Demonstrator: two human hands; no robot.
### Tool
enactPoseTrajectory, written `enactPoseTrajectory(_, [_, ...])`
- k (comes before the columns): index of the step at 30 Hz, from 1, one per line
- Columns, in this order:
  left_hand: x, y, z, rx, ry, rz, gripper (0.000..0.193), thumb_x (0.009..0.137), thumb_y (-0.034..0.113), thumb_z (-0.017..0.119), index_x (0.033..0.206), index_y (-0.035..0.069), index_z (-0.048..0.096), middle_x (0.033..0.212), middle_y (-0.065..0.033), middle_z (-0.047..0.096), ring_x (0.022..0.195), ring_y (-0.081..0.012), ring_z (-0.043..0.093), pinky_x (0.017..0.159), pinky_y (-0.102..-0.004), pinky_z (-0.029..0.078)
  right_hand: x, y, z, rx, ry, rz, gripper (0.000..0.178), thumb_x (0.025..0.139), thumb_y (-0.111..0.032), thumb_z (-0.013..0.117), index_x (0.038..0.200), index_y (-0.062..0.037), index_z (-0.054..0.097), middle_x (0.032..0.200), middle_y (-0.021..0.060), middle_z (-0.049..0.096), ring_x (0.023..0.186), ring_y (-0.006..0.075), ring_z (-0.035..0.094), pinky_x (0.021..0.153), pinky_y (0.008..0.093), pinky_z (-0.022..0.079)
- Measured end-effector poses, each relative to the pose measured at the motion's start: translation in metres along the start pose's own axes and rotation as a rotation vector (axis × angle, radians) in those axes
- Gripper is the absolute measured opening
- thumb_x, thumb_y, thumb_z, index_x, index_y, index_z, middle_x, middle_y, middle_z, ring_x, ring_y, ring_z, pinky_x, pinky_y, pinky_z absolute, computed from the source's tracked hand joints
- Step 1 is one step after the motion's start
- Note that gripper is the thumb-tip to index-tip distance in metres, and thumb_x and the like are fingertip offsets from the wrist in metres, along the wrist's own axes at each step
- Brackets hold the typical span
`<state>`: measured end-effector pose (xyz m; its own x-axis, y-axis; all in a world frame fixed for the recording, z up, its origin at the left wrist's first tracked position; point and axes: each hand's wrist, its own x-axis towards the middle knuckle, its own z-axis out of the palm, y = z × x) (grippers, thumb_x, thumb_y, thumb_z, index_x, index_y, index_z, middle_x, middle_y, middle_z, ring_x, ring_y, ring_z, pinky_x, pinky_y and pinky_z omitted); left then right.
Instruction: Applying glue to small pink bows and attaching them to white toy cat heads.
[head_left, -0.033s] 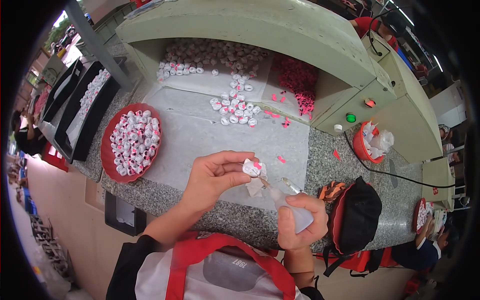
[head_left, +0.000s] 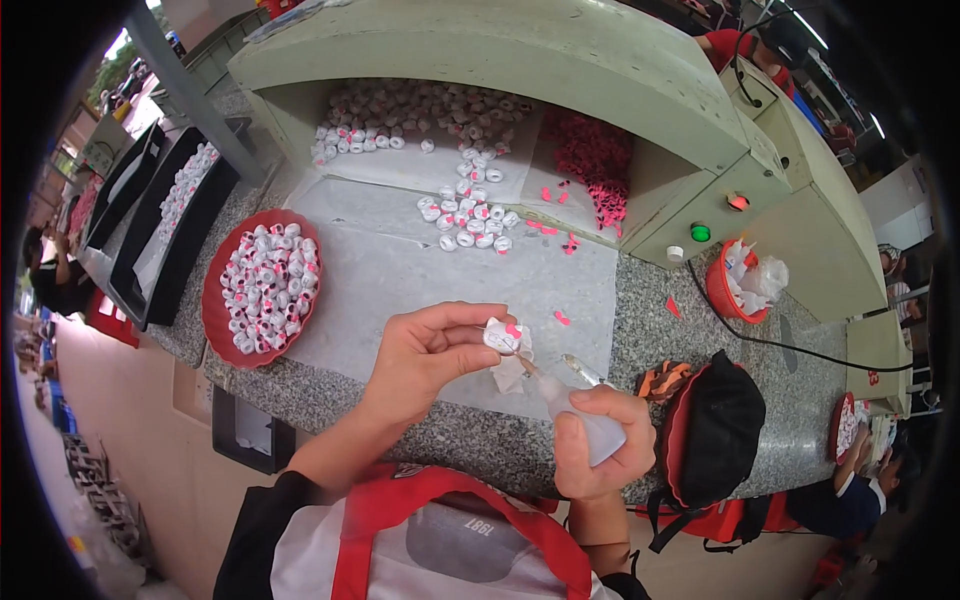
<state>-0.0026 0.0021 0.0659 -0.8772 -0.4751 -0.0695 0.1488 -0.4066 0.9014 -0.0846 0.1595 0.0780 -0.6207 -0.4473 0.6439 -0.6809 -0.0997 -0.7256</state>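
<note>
My left hand (head_left: 425, 355) pinches a small white cat-head figure (head_left: 501, 337) with a pink bow between thumb and fingers. Closed around a translucent squeeze bottle (head_left: 592, 432) is my right hand (head_left: 610, 440). The bottle's thin tip points up and left and meets or nearly meets the figure's lower right edge; I cannot tell whether they touch. Beneath the figure, a crumpled pale cloth or paper (head_left: 508, 377) lies on the sheet. A slim clear-and-metallic object (head_left: 580, 369) rests just beyond the bottle. One loose pink bow (head_left: 562, 319) lies to the right of the figure.
A red scalloped bowl (head_left: 212, 300) of finished-looking heads stands left. More white heads (head_left: 468, 222) and a heap of pink bows (head_left: 592, 150) lie under the pale green hood (head_left: 480, 60). At right are an orange basket (head_left: 722, 290), black cable (head_left: 800, 352) and black bag (head_left: 722, 430).
</note>
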Motion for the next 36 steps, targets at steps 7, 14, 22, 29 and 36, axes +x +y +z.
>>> enactPoseTrajectory(7, [0.003, -0.005, 0.009, 0.05, 0.003, 0.011, 0.037, 0.069, -0.01, 0.059, 0.105, -0.006, 0.054, 0.095, -0.0143, 0.06, 0.086, -0.0211, 0.06, 0.08, -0.0306, 0.047, 0.001, 0.005, -0.015, -0.026, 0.02, -0.046, 0.021, 0.063, -0.002, 0.064, 0.082, 0.0014, 0.055, 0.07, 0.0098, 0.061, 0.052, 0.0198, 0.059, 0.049, 0.0265, 0.047])
enactPoseTrajectory(14, [0.003, -0.007, 0.008, 0.084, -0.008, 0.063, 0.037, 0.07, -0.009, 0.058, 0.107, -0.005, 0.053, 0.098, -0.0155, 0.06, 0.087, -0.0218, 0.06, 0.08, -0.0314, 0.047, 0.0, -0.002, -0.014, 0.017, -0.033, 0.082, 0.016, 0.067, -0.01, 0.061, 0.078, -0.0003, 0.056, 0.07, 0.0105, 0.06, 0.058, 0.0155, 0.056, 0.054, 0.0242, 0.044])
enactPoseTrajectory(22, [0.007, -0.023, -0.031, 0.005, 0.121, 0.042, 0.036, 0.071, -0.009, 0.058, 0.107, -0.006, 0.053, 0.098, -0.0156, 0.06, 0.089, -0.0201, 0.059, 0.079, -0.0301, 0.048, 0.014, 0.09, 0.003, 0.473, 0.092, 0.932, 0.024, 0.07, -0.006, 0.06, 0.091, 0.004, 0.054, 0.076, 0.0113, 0.061, 0.068, 0.0175, 0.06, 0.053, 0.0233, 0.047])
enactPoseTrajectory(29, [0.008, -0.025, -0.04, -0.023, 0.066, -0.008, 0.035, 0.071, -0.009, 0.058, 0.106, -0.005, 0.053, 0.098, -0.0142, 0.06, 0.086, -0.0196, 0.06, 0.078, -0.0281, 0.048, 0.023, 0.143, 0.03, -0.859, -0.469, 0.741, 0.042, 0.059, -0.036, 0.069, 0.085, -0.0027, 0.062, 0.079, 0.019, 0.062, 0.072, 0.0321, 0.061, 0.066, 0.0375, 0.047])
enactPoseTrajectory(36, [0.011, -0.029, -0.031, 0.043, 0.095, -0.009, 0.035, 0.072, -0.009, 0.058, 0.106, -0.005, 0.053, 0.097, -0.0129, 0.061, 0.088, -0.0173, 0.06, 0.078, -0.0259, 0.047, 0.021, 0.124, 0.016, -0.006, -0.338, 1.035, 0.023, 0.067, -0.017, 0.069, 0.079, 0.0014, 0.061, 0.067, 0.0093, 0.062, 0.058, 0.0166, 0.06, 0.052, 0.0271, 0.048])
